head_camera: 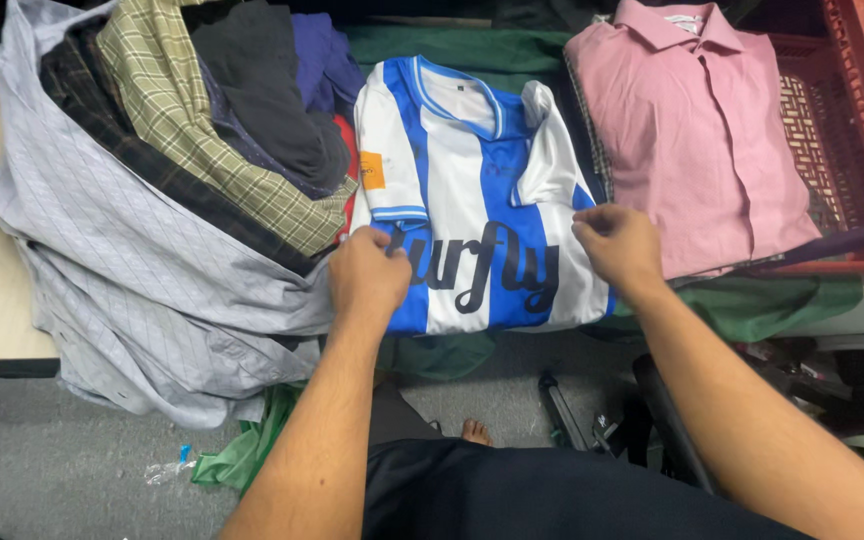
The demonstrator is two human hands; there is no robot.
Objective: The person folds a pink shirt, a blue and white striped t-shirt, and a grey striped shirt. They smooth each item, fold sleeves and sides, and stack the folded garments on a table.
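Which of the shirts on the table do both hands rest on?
The blue-and-white striped jersey, folded in the middle. The left hand and right hand pinch it; the pink shirt lies untouched beside it.

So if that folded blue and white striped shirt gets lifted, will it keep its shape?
Probably not: the striped shirt looks thin and soft, so its folded sleeves would likely flop open. It seems light. Both hands, left and right, pinch its edges.

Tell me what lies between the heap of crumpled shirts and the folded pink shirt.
In the head view, a folded blue-and-white striped jersey lies there on a green cloth, with both hands, left hand and right hand, on it.
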